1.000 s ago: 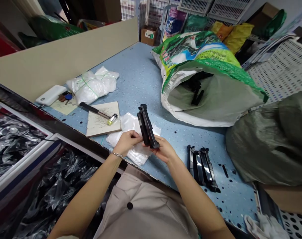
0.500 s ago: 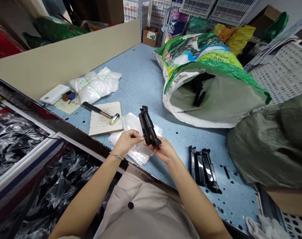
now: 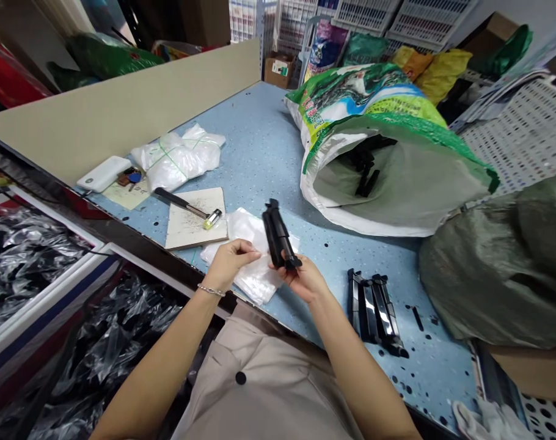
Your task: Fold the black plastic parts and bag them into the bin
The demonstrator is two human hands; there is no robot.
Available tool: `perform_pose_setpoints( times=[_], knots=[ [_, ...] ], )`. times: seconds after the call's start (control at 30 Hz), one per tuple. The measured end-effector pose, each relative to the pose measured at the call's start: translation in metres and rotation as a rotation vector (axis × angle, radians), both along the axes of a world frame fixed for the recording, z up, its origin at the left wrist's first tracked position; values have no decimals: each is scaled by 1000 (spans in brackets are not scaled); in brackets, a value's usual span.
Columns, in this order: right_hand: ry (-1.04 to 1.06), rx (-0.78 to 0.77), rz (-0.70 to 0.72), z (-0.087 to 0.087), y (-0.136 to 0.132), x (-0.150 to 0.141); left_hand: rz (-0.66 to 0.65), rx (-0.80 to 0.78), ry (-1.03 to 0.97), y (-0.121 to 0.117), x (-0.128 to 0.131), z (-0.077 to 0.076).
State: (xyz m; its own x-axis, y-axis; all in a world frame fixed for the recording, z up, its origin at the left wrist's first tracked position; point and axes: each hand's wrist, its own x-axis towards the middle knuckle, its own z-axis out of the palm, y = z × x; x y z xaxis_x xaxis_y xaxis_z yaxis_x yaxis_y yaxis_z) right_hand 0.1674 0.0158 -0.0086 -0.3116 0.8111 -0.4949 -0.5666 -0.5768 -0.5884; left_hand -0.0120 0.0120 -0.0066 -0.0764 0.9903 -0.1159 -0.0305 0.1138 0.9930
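In my right hand (image 3: 305,278) is a pair of long black plastic parts (image 3: 278,235), gripped at their lower end and tilted up over the table. My left hand (image 3: 230,263) is just left of them, thumb and fingers pinched together above a stack of clear plastic bags (image 3: 257,281). Whether a bag edge sits in that pinch I cannot make out. More black plastic parts (image 3: 374,311) lie side by side on the blue table, right of my right forearm. A printed woven sack (image 3: 369,214) lies open toward me with similar black pieces inside.
Left of the bags, a hammer (image 3: 184,205) rests on a white board (image 3: 179,232). Behind it are a tied plastic bundle (image 3: 179,159), keys (image 3: 132,176) and a white device (image 3: 104,174). A dark green sack (image 3: 498,263) bulges at the right. Bins of wrapped black pieces (image 3: 117,336) stand below left.
My left hand has come away from the black parts and moved slightly left. The parts have shifted a little right and down in my right hand.
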Motion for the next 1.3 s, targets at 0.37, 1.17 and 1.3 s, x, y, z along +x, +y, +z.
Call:
perform_pose_setpoints(
  times=[0.37, 1.17, 1.3],
  knots=[
    [99, -4, 290, 15, -34, 36, -97, 309, 693, -6, -20, 1],
    [472, -278, 340, -8, -59, 31, -267, 292, 618, 16, -16, -19],
    [433, -232, 296, -17, -50, 17, -315, 407, 861, -5, -13, -8]
  ],
)
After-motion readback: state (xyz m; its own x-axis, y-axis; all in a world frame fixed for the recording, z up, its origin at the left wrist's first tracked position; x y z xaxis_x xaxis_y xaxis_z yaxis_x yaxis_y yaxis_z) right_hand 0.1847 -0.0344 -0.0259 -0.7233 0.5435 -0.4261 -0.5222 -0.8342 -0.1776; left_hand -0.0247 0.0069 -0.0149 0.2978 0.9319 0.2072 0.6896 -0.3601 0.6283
